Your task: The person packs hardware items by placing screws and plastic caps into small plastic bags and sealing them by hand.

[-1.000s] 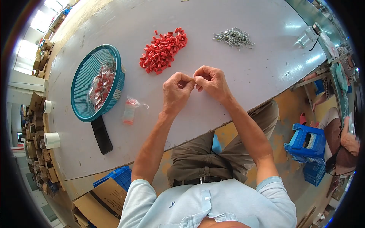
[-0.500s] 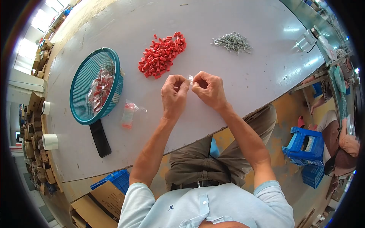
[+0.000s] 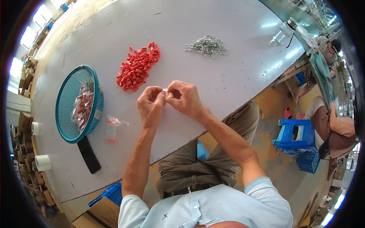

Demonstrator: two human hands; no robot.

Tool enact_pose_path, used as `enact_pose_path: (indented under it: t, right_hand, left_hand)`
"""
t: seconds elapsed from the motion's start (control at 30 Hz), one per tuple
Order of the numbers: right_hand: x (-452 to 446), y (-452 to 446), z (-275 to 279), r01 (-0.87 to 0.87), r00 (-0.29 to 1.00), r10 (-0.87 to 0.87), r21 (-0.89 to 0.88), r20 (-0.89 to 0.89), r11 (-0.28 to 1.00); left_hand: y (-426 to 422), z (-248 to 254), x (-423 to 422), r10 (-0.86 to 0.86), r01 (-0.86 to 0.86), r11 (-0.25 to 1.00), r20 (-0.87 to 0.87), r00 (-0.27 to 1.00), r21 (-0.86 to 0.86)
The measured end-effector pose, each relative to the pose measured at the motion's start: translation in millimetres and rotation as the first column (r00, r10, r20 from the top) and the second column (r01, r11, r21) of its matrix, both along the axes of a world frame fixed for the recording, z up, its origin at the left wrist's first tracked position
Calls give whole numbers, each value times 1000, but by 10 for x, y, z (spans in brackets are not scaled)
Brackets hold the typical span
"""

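Observation:
Fingertips together, my left hand [image 3: 150, 106] and my right hand [image 3: 185, 98] pinch a small clear plastic bag [image 3: 165, 90] between them, mostly hidden by the fingers. Beyond the left hand lies a heap of red cone-shaped caps [image 3: 137, 66]. Farther off to the right is a pile of small silver screws or nails [image 3: 208, 45]. A stack of clear bags with red print [image 3: 111, 130] rests on the table left of my left hand. The teal basket [image 3: 61, 99] beside it holds filled packets [image 3: 83, 108] with red pieces inside.
A black phone [image 3: 89, 155] lies against the basket. Tape rolls [image 3: 43, 162] stand at the left edge of the grey table [image 3: 182, 19]. A clear bottle [image 3: 283, 33] stands at the far right. Blue stools [image 3: 294, 136] and other people are beyond the right edge.
The view has shifted, so the table items appear farther left. My hands have come closer together, and less of the clear bag shows between the fingertips.

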State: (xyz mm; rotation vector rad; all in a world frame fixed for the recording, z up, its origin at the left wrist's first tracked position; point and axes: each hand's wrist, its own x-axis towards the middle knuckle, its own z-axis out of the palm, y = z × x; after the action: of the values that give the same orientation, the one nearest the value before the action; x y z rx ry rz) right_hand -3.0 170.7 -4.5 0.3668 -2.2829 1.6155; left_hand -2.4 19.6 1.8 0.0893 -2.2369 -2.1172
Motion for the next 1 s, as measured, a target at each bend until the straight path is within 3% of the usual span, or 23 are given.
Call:
enact_pose_path:
  t: [0.13, 0.23, 0.33, 0.4, 0.47, 0.53, 0.67, 0.73, 0.77, 0.83, 1.0]
  right_hand:
    - [20, -3, 1, 14, 999, -12, 65, -34, 998]
    - [34, 21, 2, 8, 999, -4, 110, -34, 994]
    - [46, 93, -23, -4, 996, 14, 116, -87, 993]
    - [8, 347, 28, -31, 994, 46, 144, -97, 989]
    - [-177, 710, 33, 114, 989, -90, 214, -122, 970]
    - [-436, 1107, 150, 223, 974, -190, 394, -121, 891]
    - [-974, 1553, 279, 215, 977, -172, 596, -129, 773]
    - [-1162, 1588, 288, 181, 982, -82, 746, -168, 641]
    - [-1233, 1589, 273, 178, 983, -79, 747, -167, 640]
    - [-1344, 1572, 276, 108, 994, -67, 851, -86, 514]
    - [-1452, 1543, 265, 22, 1000, 3, 880, -26, 475]
  left_hand:
    - [6, -88, -10, -16, 15, 1000, -86, 996, -12]
    - [29, -91, -8, -13, -5, 993, -150, 989, -118]
    - [16, -106, -29, -43, 27, 996, -189, 981, -87]
    - [9, -102, -55, 13, -10, 999, -90, 996, 38]
    - [0, -104, -74, 6, -1, 997, -68, 998, 72]
    - [0, -114, -83, 4, 1, 994, -47, 999, 108]
    - [25, -147, -88, -15, 21, 996, -67, 998, 85]
    - [15, -149, -87, -18, 23, 998, -82, 996, 60]
    - [19, -147, -82, -12, 17, 999, -93, 996, 50]
    - [17, -137, -86, -1, 6, 999, -102, 995, 47]
    - [15, -125, -93, -6, 11, 998, -87, 996, 59]
